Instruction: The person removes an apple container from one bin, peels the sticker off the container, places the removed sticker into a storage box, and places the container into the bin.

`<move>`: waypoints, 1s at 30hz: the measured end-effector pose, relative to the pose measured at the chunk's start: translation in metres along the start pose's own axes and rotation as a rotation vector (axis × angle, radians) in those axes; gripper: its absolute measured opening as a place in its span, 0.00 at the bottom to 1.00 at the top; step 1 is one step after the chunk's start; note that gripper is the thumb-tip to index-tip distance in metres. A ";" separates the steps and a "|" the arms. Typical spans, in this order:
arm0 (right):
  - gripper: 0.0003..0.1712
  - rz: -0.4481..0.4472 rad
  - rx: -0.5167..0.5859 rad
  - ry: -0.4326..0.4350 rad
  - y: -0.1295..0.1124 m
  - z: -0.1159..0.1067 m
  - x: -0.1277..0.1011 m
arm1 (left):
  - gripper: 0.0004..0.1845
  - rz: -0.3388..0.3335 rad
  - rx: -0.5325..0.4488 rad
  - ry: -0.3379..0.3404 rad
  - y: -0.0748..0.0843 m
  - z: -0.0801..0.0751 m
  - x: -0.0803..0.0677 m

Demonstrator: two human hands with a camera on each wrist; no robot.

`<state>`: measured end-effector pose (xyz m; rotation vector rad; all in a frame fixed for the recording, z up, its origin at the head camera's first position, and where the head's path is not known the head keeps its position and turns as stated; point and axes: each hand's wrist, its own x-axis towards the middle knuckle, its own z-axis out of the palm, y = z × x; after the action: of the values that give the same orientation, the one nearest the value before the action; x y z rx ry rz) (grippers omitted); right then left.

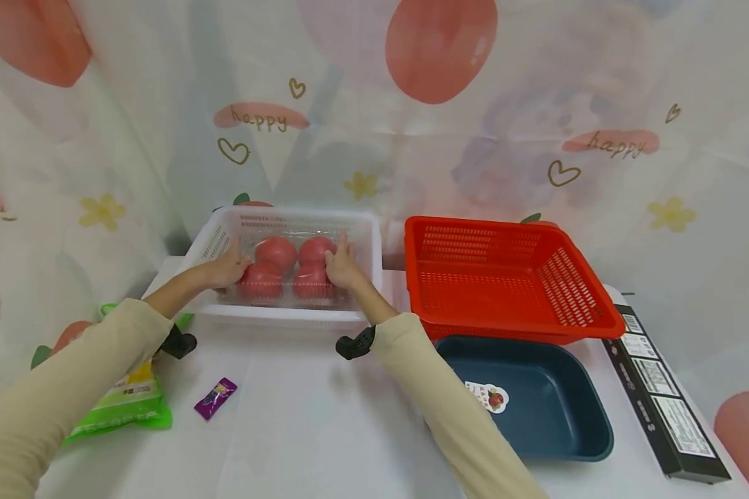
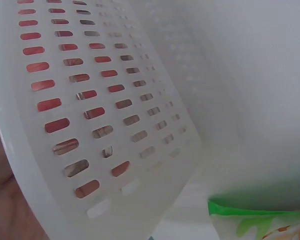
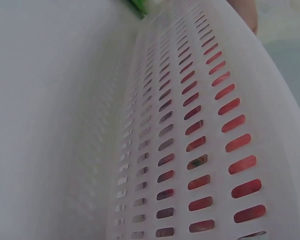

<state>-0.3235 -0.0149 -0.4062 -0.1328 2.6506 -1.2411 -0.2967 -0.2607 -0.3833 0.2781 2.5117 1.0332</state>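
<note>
Inside a white plastic basket [image 1: 287, 316] with slotted walls lies a clear plastic pack [image 1: 296, 294] of round red fruit [image 1: 277, 254]. My left hand [image 1: 226, 267] holds the left end of the pack, thumb toward the fruit. At the opposite end my right hand [image 1: 345, 267] grips the pack, fingers pointing away from me. Both hands reach in over the basket's near rim. In the left wrist view the basket wall [image 2: 135, 105] hides most of the pack, and red shows through its slots. The slotted wall [image 3: 190, 125] also fills much of the right wrist view.
Right of the white basket stands a red basket [image 1: 474, 277], with a dark blue tub [image 1: 537, 395] before it. A long black box [image 1: 661, 395] lies at the right edge. On the left are a green bag [image 1: 131, 405] and a small purple packet [image 1: 216, 398].
</note>
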 end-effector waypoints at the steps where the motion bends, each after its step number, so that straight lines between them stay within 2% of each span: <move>1: 0.37 0.003 -0.001 -0.001 -0.001 0.001 0.000 | 0.36 -0.006 0.008 0.002 0.000 -0.001 -0.001; 9: 0.37 0.029 -0.051 0.010 -0.009 0.008 -0.002 | 0.37 -0.074 0.070 0.000 0.000 -0.007 -0.005; 13: 0.37 0.041 -0.088 0.011 -0.011 0.010 -0.007 | 0.33 -0.106 0.120 0.013 -0.001 -0.006 -0.006; 21: 0.37 0.120 -0.164 0.042 -0.019 0.015 -0.013 | 0.36 -0.128 0.172 0.010 0.000 -0.008 -0.014; 24: 0.36 0.105 -0.209 0.088 -0.021 0.016 -0.012 | 0.33 -0.130 0.260 0.020 0.004 -0.013 -0.015; 28: 0.30 0.046 -0.294 0.166 -0.025 0.013 -0.011 | 0.20 -0.097 0.424 0.055 0.011 -0.019 -0.009; 30: 0.29 0.003 -0.314 0.202 -0.026 0.010 -0.011 | 0.20 -0.091 0.483 0.078 0.015 -0.021 -0.007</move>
<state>-0.3105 -0.0376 -0.3906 -0.0541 3.0038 -0.8692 -0.2994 -0.2655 -0.3575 0.2601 2.7881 0.3967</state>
